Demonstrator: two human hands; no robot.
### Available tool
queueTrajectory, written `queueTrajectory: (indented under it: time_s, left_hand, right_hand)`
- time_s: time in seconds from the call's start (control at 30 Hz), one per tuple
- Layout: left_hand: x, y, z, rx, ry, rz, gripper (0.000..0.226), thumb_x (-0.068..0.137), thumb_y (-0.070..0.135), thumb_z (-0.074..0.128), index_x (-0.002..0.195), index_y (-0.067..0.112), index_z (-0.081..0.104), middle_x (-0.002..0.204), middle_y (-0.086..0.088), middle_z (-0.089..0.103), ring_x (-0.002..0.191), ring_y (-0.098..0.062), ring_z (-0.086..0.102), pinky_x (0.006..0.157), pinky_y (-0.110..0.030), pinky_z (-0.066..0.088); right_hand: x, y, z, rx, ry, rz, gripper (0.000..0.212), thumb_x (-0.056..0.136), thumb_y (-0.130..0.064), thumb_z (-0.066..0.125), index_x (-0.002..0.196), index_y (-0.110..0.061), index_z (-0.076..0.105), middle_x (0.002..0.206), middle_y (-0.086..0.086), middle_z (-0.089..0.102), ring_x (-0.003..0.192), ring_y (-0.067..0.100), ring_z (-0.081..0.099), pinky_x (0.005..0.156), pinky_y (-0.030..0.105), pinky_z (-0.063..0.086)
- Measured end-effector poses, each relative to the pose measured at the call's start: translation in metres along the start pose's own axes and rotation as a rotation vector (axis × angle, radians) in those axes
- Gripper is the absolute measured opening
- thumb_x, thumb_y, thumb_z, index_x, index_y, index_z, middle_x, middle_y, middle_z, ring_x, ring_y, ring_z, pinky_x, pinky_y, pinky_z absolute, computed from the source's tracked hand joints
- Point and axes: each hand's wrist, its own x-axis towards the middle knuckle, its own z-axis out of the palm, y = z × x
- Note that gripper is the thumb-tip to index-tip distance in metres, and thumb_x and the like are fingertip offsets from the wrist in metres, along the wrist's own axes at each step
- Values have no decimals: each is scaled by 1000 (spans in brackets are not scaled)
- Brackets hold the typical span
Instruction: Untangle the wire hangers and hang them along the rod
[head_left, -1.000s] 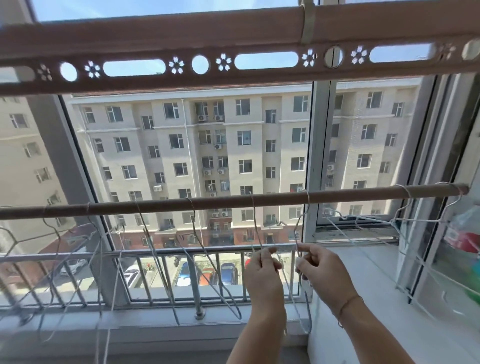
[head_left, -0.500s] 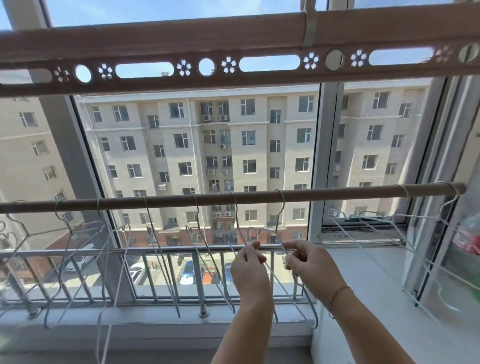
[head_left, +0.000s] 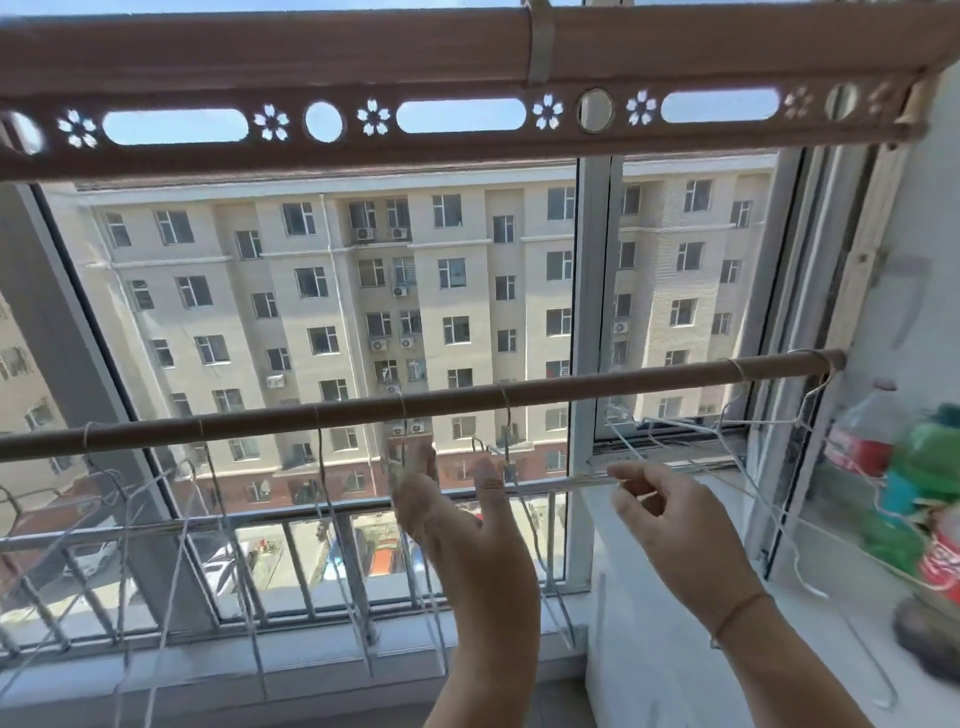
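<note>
A brown rod (head_left: 571, 387) runs across the window, sloping up to the right. Several thin wire hangers (head_left: 319, 467) hang spaced along its left and middle part. A tangled bunch of wire hangers (head_left: 727, 431) hangs from the rod's right end. My left hand (head_left: 457, 525) is raised below the rod with fingers spread, holding nothing, between two hanging hangers (head_left: 511, 467). My right hand (head_left: 670, 519) is to its right, fingers half curled, beside the lowest wires of the tangled bunch. Whether it grips a wire is not clear.
A wide brown drying-rack beam (head_left: 363, 57) with flower cut-outs spans overhead. Blurred plastic bottles (head_left: 914, 483) stand at the right on the white sill (head_left: 649, 623). A window frame post (head_left: 589, 312) and an outer metal railing (head_left: 291, 566) lie behind the rod.
Both hands were pinching hanger wires close together below the rod. Now my left hand has let go and spread open, and my right hand has moved right towards the tangled bunch.
</note>
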Motion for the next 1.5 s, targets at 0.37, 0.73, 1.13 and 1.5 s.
queueTrajectory:
  time_s: [0.37,0.73,1.13,1.5]
  left_hand:
    - [-98,25,125,-175,-853,-589,41,95,25,50,135,14,47,107,12,54,96,-3,52,88,-20,40]
    - [-113,23,167,-307,-799,-702,19,95,8,47,90,10,65,71,-1,70,51,-7,56,50,-17,45]
    - [-81,0,134,-350,-540,-690,16,95,6,48,95,4,65,74,-10,69,52,-10,55,47,-15,47]
    - [-79,6,89,-100,-532,-356,39,90,27,58,127,22,50,112,10,58,91,-2,57,70,-10,43]
  right_hand:
    - [26,97,-145,-364,359,201,25,82,-11,61,107,-13,65,122,14,55,115,30,51,102,42,40]
    - [39,133,-158,-324,273,291,22,88,-14,56,108,-10,65,108,10,69,89,20,59,84,29,45]
    - [43,128,-125,-307,287,274,23,89,-15,56,106,-4,65,86,11,67,74,24,58,58,19,40]
    - [14,50,-85,-319,348,-78,26,83,-18,62,107,-10,61,110,7,56,108,23,50,96,22,32]
